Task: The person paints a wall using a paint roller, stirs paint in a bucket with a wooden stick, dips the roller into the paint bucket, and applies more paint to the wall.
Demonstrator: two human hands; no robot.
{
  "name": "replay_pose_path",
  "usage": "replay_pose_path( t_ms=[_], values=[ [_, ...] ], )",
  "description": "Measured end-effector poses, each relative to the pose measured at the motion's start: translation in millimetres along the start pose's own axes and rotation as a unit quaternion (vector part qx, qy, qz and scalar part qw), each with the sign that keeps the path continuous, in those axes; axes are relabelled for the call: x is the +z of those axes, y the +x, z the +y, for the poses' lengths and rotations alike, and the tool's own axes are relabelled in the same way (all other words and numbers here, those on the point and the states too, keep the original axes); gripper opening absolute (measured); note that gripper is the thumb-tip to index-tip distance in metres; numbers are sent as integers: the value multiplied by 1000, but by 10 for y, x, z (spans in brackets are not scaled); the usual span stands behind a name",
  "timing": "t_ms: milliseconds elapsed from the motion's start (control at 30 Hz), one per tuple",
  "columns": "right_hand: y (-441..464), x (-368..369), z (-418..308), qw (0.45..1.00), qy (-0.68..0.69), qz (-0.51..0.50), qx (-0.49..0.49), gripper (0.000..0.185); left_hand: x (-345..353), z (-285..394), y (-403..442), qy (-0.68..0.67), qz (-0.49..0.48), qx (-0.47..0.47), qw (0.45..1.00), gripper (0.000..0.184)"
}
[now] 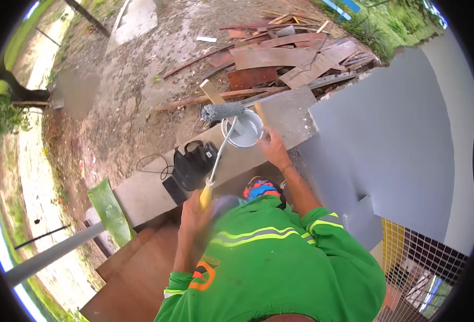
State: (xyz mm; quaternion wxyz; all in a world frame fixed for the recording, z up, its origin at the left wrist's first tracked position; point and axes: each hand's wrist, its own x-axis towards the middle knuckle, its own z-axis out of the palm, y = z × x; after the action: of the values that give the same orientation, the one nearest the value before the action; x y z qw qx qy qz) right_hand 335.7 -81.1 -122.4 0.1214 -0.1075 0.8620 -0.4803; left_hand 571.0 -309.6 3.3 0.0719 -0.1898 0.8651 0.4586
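My left hand [195, 213] is wrapped round the yellow handle of a paint roller [222, 111]. The roller's grey fuzzy sleeve hangs over the left rim of a white bucket [243, 145], which holds light grey paint. At the bucket's right side is my right hand [273, 147], its fingers bent near the rim and the lower end of a wooden-handled tool [260, 114]. Whether they grip the rim or the tool is unclear. A wooden stick [212, 92] leans out of the bucket on the far side.
The bucket stands on a concrete ledge [296, 115]. Left of it lie a black bag [191, 167] and a dark box [174, 190]. Beyond are scrap boards [258, 56]. A grey-painted surface [387, 134] is on the right, a metal pole [54, 252] on the left.
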Motion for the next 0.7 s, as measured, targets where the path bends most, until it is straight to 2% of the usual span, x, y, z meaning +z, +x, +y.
replay_pose_path(
  t_ms=[67, 133, 167, 233, 300, 367, 433, 467, 533, 567, 633, 667, 700],
  values=[
    [514, 293, -132, 993, 19, -36, -111, 63, -14, 84, 52, -28, 25, -42, 998, 33],
    [987, 655, -150, 982, 29, -31, -184, 70, 28, 175, 150, -27, 57, -73, 995, 35],
    [1226, 823, -164, 979, 7, -22, -201, 71, 27, 253, 257, -45, 93, -54, 993, 32],
    [1583, 1143, -138, 974, -33, 6, -223, 74, 25, 430, 542, -73, 151, -11, 986, 27],
    [1826, 1396, -12, 982, -11, -55, -181, 71, -47, 614, 957, -78, 148, -19, 986, 29],
    [1806, 1402, 43, 981, -11, -126, -147, 68, -89, 687, 1453, -47, 127, -47, 990, 39],
    [1676, 1107, -74, 968, -35, -209, -135, 63, -27, 640, 1931, -33, 166, 23, 985, 41],
    [1489, 1063, 12, 970, 17, -181, -162, 57, 28, 582, 2192, -16, 189, 72, 979, 41],
    [1212, 871, 98, 965, -16, -150, -216, 54, 98, 544, 2534, 23, 238, 171, 956, 42],
    [1112, 781, 110, 960, -31, -132, -246, 53, 134, 573, 2570, -1, 189, 117, 975, 43],
    [944, 635, 173, 967, 23, -189, -171, 48, 111, 836, 2623, -50, 91, 9, 995, 45],
    [890, 572, 201, 966, 51, -218, -133, 46, 119, 890, 2647, -27, 63, 2, 998, 44],
    [845, 509, 212, 962, 46, -212, -164, 45, 126, 926, 2656, -4, 36, -6, 999, 43]
  ],
)
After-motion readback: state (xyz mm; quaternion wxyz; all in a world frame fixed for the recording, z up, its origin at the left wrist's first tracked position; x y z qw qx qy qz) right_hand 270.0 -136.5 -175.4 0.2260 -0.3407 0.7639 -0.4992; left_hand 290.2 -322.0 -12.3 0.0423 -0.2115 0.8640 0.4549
